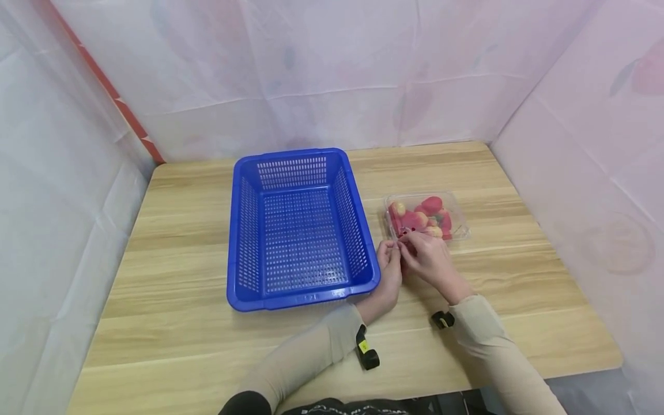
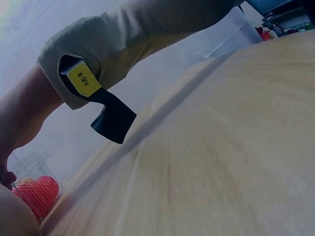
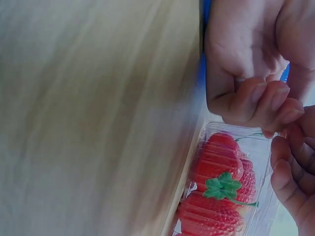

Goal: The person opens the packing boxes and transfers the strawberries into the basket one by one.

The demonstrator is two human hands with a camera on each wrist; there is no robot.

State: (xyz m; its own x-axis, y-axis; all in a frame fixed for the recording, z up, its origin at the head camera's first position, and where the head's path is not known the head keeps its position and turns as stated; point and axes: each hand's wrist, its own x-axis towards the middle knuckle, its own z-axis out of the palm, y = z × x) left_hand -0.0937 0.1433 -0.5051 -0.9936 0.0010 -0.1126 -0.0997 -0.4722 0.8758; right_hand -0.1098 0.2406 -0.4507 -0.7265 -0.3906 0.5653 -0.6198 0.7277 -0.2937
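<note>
A clear plastic box (image 1: 459, 226) of strawberries (image 1: 415, 220) sits right of the blue basket. Both hands meet at its near left corner. My left hand (image 1: 386, 279) lies beside the basket's corner, its fingers curled in at the box's edge. From the right, my right hand (image 1: 430, 259) pinches at the same corner with thumb and forefinger. In the right wrist view the fingertips of the two hands almost touch; what lies right between them is hidden. There, a green leafy cap (image 3: 223, 187) shows on the red fruit. The left wrist view catches only a strawberry (image 2: 39, 194) beside the hands.
A blue perforated basket (image 1: 303, 301) with nothing in it stands at the middle of the wooden table (image 1: 171, 259). Pale cloth walls (image 1: 332, 69) enclose the back and both sides. Black wrist straps (image 1: 367, 357) hang from the sleeves.
</note>
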